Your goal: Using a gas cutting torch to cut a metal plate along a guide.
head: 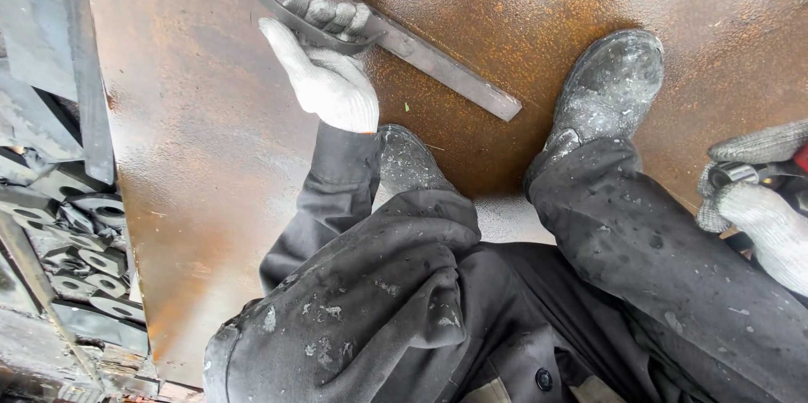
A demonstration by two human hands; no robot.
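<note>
My left hand, in a white knit glove, grips the curved dark handle of a flat metal straightedge bar that lies slanted on a rusty steel plate. At the right edge, my right hand, also gloved, is closed around a tool with a metal body and a red part; most of that tool is out of frame. Both of my boots, the left boot and the right boot, stand on the plate, and my dark work trousers fill the lower middle.
Off the plate's left edge lies a heap of cut metal pieces with round holes, along with dark steel bars. The plate's surface looks wet and orange-brown and stretches to the top and the right.
</note>
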